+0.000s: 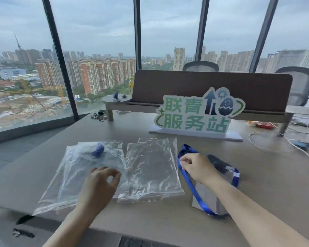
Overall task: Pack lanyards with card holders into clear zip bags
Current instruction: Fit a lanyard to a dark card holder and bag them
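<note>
Lanyard (192, 186) on bench (257, 175) at right, long axis running near-to-far, strap pinched near its far end by right hand (197, 167) fingers, empty zip bags (150, 168) just left, left hand (100, 182) fingers loosely curled over filled bag (82, 168).

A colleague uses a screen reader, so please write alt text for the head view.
A person's right hand pinches a blue lanyard on a desk, while the left hand rests on clear zip bags. One bag already holds a blue lanyard.

Soft overcast daylight from windows (100, 50), faint shadows, wide-angle edge distortion
</note>
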